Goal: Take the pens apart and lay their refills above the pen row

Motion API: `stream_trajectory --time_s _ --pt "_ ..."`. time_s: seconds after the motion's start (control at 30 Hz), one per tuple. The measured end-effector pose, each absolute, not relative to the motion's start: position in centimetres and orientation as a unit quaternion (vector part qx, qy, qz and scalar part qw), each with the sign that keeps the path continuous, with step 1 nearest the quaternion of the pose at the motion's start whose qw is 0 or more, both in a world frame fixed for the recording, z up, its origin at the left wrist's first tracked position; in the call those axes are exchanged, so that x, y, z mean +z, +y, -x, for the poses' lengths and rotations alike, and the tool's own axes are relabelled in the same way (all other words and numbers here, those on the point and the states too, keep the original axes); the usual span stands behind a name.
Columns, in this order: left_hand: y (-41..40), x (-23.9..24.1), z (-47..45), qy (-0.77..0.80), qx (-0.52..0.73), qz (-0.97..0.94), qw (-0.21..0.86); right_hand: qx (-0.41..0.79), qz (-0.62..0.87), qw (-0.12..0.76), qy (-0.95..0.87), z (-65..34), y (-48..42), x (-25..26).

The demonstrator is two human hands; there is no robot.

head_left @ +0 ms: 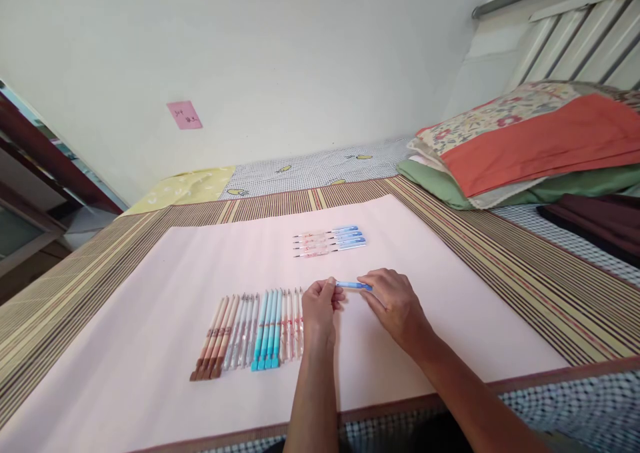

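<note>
My left hand [320, 303] pinches one end of a blue pen [349, 284] between thumb and fingers. The fingertips of my right hand [397, 303] close on its other end, so the pen lies level between both hands. Just beyond are several pens with blue ends [349, 238], lying sideways in a small stack of rows. To the left of my left wrist runs a line of upright-laid pens: brown and pink ones [216, 336], clear greyish ones [242, 333], turquoise ones [268, 330] and clear ones with red marks [289, 323], partly hidden by my left hand.
A large pale pink sheet [150, 320] lies beneath the pens on a striped mat [470, 240]. Folded cloths with an orange-red band [545, 143] are piled at the right, beside a dark garment [600, 223]. A pink note [185, 115] sticks to the wall behind.
</note>
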State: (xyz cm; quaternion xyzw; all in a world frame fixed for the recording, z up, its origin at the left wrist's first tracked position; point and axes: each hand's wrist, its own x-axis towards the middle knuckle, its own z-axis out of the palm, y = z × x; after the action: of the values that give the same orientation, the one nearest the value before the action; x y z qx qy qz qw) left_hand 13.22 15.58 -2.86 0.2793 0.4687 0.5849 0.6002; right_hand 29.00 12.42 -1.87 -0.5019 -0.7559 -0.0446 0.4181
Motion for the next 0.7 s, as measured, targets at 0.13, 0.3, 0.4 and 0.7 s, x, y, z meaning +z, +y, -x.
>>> stream_trajectory --time_s 0.13,0.3,0.4,0.7 --pt "15.6 -2.8 -13.2 0.47 0.583 -0.277 0.602 -0.049 0.497 0.415 -0.76 -29.2 12.6 -2.1" --pt "15.6 -2.9 -13.3 0.47 0.583 -0.28 0.601 -0.03 0.498 0.42 -0.758 -29.2 12.6 -2.1" --pt "15.6 -3.0 -13.3 0.47 0.583 -0.285 0.599 -0.009 0.507 0.412 -0.756 -29.0 12.6 -2.0" --pt "15.3 -1.7 -13.3 0.483 0.571 -0.278 0.603 0.004 0.539 0.395 -0.744 -29.7 13.0 -1.8"
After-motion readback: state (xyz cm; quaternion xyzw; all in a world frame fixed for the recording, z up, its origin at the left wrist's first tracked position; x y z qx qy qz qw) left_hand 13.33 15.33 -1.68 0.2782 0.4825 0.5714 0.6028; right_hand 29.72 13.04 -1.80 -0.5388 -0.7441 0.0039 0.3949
